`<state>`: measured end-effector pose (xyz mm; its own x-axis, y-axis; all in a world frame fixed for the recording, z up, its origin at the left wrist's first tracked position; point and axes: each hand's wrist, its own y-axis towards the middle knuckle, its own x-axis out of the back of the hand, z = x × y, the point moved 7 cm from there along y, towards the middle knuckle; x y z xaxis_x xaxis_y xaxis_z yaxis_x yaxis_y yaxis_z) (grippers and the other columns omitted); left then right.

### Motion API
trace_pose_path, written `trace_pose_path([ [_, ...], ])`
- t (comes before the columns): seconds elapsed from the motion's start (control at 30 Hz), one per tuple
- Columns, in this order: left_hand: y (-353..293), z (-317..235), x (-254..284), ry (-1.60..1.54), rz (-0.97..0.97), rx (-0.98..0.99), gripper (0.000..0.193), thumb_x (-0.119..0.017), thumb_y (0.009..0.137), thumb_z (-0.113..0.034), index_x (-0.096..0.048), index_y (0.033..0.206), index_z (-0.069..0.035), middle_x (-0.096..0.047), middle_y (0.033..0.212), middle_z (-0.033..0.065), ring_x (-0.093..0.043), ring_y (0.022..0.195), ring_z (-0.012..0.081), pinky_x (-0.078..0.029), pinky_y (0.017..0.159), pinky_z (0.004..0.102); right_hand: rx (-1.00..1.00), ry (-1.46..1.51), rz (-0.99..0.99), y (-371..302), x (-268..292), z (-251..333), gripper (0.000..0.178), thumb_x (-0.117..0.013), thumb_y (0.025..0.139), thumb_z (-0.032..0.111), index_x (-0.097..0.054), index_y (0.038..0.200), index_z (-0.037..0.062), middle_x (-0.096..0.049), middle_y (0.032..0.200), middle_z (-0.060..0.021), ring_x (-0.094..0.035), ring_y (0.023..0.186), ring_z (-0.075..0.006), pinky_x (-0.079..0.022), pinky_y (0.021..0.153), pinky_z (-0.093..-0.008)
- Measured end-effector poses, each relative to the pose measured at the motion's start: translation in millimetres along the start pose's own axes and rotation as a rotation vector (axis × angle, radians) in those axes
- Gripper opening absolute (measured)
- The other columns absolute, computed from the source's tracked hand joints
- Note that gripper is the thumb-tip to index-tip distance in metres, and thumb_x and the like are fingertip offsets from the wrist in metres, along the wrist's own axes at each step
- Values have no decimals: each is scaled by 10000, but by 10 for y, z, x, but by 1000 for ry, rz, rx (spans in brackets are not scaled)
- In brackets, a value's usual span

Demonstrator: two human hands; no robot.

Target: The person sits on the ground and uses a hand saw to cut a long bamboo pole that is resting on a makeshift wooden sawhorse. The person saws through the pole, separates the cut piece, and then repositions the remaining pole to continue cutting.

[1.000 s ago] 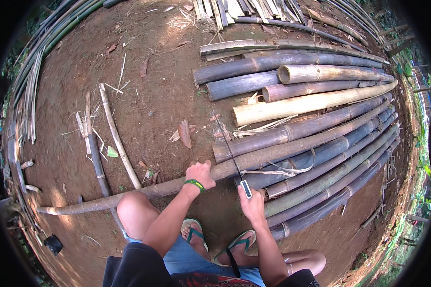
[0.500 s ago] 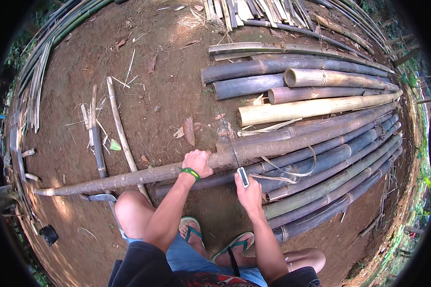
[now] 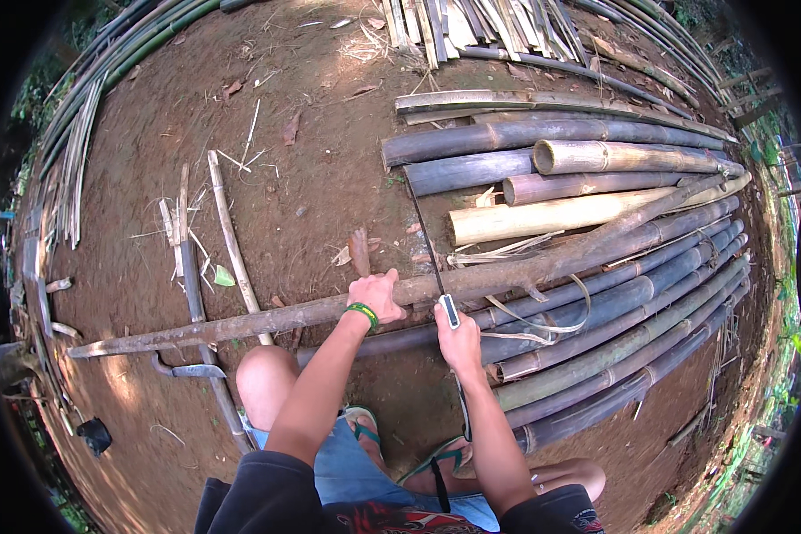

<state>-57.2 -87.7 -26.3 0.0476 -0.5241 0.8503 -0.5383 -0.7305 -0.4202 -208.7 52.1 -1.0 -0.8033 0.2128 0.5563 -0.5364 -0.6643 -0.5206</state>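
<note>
- Wooden pole (image 3: pixel 494 276) was held down by the left hand (image 3: pixel 378 295); its thinner end was extended well to the left of that grip, its other end to the right over the bamboo.
- Left-hand grip was closed around the pole, the fingers being bent over it; a green-and-yellow band (image 3: pixel 362 311) was worn at the wrist, on the near side of the grip.
- Long-bladed tool (image 3: pixel 449 310) was clasped by its pale handle in the right hand (image 3: pixel 460 338), just right of the left-hand grip and on the near side of the pole.
- Its thin dark blade was pointed forward from the right-hand grip and crossed the pole; whether the wood was cut could not be told.
- Dark bamboo poles (image 3: pixel 636 287) were laid side by side to the right of both grips, partly beneath the wooden pole.
- Pale bamboo pole (image 3: pixel 534 214) was set ahead and right of the grips.
- Curved blade (image 3: pixel 196 370) was left lying well left of the left-hand grip, near the knee.
- Green leaf (image 3: pixel 223 277) was seen ahead and left of that grip.
</note>
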Motion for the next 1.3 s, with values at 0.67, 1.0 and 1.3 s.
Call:
trace_pose_path([
  [0.67, -294, -100, -312, 81, -314, 49, 391, -777, 659, -197, -612, 1003, -113, -697, 991, 98, -709, 945, 286, -549, 821, 425, -77, -49, -56, -1290, 437, -297, 523, -637, 975, 442, -708, 905, -71, -686, 797, -309, -691, 824, -495, -515, 769, -540],
  [1.0, -360, -187, -331, 145, -346, 41, 418, -830, 675, -260, -610, 1001, -119, -684, 998, 79, -701, 950, 265, -538, 836, 419, -159, -152, -2, -1411, 503, -479, 555, -623, 964, 493, -727, 957, -52, -683, 857, -347, -688, 910, -515, -524, 819, -546],
  [1.3, -400, -238, -373, 131, -397, 27, 423, -833, 655, -247, -603, 992, -137, -668, 982, 74, -690, 933, 265, -526, 843, 420, -80, -209, -38, -786, 378, -86, 678, -599, 955, 554, -718, 904, -111, -671, 846, -371, -684, 916, -532, -533, 837, -558],
])
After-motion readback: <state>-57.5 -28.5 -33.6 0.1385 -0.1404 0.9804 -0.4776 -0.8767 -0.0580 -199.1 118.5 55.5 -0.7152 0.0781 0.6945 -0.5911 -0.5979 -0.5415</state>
